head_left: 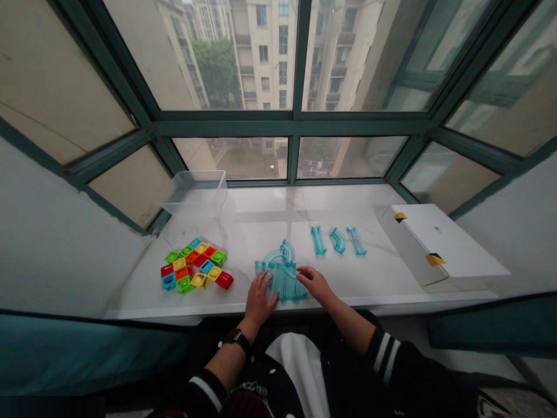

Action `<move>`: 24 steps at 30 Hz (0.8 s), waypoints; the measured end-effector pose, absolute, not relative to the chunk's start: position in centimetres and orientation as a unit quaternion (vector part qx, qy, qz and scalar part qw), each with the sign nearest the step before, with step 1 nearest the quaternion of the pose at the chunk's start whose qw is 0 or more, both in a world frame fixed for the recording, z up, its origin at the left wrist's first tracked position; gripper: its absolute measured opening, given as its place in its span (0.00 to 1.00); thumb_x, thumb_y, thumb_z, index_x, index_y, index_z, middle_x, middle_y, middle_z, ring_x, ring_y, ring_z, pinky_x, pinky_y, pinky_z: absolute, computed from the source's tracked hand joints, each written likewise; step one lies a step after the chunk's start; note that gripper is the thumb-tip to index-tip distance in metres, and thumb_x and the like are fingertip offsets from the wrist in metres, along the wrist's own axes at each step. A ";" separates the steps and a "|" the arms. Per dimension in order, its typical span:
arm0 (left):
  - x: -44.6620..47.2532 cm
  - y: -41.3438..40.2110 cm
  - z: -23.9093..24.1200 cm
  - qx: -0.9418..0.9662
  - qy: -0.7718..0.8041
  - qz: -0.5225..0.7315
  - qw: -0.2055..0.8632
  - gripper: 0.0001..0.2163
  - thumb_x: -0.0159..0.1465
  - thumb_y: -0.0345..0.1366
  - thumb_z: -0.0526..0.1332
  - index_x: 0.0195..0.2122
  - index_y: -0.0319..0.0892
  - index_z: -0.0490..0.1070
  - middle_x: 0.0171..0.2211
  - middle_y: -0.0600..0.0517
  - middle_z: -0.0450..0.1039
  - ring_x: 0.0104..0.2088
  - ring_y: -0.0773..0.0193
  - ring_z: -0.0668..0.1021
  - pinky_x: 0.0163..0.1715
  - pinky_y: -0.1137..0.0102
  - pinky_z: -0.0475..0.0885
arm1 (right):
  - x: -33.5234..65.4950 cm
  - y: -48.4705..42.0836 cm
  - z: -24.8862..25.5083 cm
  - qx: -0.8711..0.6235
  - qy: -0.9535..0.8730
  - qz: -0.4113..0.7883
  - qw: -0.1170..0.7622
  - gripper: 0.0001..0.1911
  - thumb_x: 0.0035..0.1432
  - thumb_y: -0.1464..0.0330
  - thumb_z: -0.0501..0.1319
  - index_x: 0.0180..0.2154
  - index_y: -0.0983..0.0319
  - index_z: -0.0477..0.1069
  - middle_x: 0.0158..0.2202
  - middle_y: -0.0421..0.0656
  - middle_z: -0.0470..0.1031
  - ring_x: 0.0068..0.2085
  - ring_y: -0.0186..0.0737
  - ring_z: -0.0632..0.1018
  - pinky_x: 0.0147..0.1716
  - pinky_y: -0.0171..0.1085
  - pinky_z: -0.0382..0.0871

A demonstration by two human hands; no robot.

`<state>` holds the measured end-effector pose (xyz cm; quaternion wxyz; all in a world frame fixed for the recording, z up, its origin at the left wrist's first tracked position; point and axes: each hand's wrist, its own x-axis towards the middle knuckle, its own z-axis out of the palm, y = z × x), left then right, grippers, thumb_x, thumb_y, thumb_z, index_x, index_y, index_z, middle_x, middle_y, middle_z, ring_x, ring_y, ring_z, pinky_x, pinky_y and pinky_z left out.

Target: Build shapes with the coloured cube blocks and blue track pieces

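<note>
Clear blue plastic track pieces [285, 284] lie grouped near the front edge of the white sill, with straight ones side by side and curved ones [285, 251] behind them. My left hand [260, 297] rests at the group's left side, fingers spread and thumb apart, touching the near pieces. At the right side is my right hand [315, 284], its fingers stretched toward the track edge, fingertips at or against it. No piece is lifted in either hand. Parts of the left pieces are hidden under my left fingers.
Further right lie two straight tracks [318, 241] [357, 241] and a curved track [337, 241]. Coloured plastic blocks [198, 264] sit at left. Behind them stands a clear plastic bin [195, 197]. A white box [444, 244] with yellow-black tabs is at right. Windows enclose the sill.
</note>
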<state>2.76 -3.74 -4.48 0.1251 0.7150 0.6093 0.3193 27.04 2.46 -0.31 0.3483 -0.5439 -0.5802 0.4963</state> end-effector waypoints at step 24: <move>2.1 -3.6 -5.1 0.743 0.563 0.350 0.097 0.21 0.67 0.39 0.64 0.61 0.47 0.68 0.68 0.42 0.64 0.69 0.44 0.66 0.67 0.44 0.67 | 40.4 5.5 1.7 -0.546 -0.396 0.477 0.564 0.33 0.45 0.54 0.78 0.52 0.57 0.77 0.49 0.47 0.82 0.49 0.47 0.80 0.54 0.49 0.73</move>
